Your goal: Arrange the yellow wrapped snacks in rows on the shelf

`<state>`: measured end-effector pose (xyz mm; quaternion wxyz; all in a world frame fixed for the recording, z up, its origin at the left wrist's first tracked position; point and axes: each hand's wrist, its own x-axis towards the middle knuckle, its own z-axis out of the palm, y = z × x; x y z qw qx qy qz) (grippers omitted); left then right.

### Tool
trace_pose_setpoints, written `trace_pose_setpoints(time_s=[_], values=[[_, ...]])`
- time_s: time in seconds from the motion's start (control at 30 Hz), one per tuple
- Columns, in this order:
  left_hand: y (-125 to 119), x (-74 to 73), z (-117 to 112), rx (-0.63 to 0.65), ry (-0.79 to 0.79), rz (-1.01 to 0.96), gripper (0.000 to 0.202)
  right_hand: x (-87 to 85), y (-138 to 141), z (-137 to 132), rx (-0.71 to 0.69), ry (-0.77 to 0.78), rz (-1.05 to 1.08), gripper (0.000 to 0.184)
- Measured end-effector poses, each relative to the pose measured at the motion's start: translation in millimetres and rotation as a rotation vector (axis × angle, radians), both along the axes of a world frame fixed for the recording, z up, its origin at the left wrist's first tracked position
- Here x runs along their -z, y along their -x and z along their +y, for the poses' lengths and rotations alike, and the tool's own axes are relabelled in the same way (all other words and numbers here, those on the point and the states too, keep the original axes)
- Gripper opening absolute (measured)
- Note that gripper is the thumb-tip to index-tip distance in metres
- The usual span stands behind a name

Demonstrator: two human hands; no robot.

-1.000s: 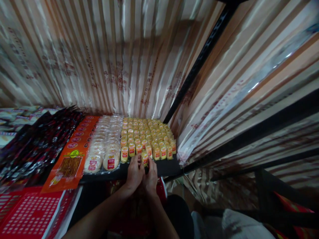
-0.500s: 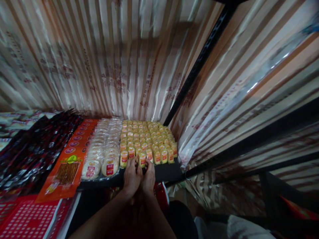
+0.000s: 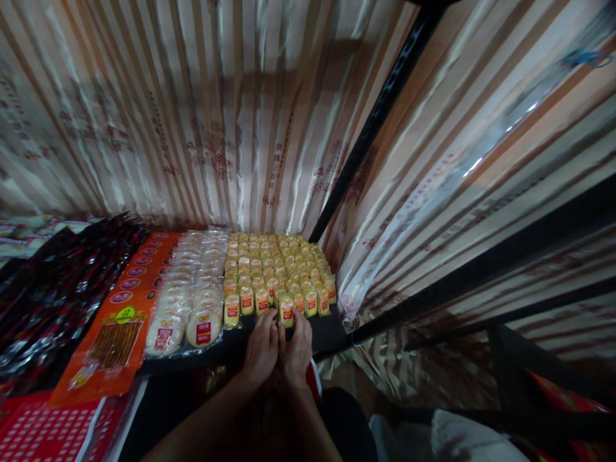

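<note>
A small yellow wrapped snack packet (image 3: 285, 312) with a red label stands upright, slightly forward of the front row. My right hand (image 3: 295, 350) has its fingers closed around the packet's right and lower edges. Just left of it, my left hand (image 3: 261, 350) is closed with curled fingers, the tips near the packet's left side; whatever they may hold is hidden. Behind and beside my hands are tight rows of the same yellow packets (image 3: 247, 300) on a black shelf (image 3: 192, 358).
Two rows of clear-wrapped round crackers (image 3: 205, 326) stand left of the yellow packets. Beyond them lie an orange snack bag (image 3: 113, 324), dark shiny packets (image 3: 62, 289) and a red basket (image 3: 52, 427). A black post (image 3: 370, 135) rises behind, before striped sheeting (image 3: 231, 96).
The packet between my hands has shifted right along the front row, and both hands have moved with it. Another packet now stands left of my hands. The view has turned slightly right.
</note>
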<state>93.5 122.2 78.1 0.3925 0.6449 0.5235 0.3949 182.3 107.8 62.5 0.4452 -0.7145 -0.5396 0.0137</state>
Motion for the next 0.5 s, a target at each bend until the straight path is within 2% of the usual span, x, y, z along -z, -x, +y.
trace_pose_setpoints(time_s=[0.23,0.5], values=[[-4,-3.7,2,0.03,0.022,-0.016,0.04,15.0,-2,5,-0.044,-0.017,0.089,0.04],[-3,-4.1,4,0.036,-0.039,0.127,0.042,15.2,-2,5,0.015,0.016,0.041,0.04]])
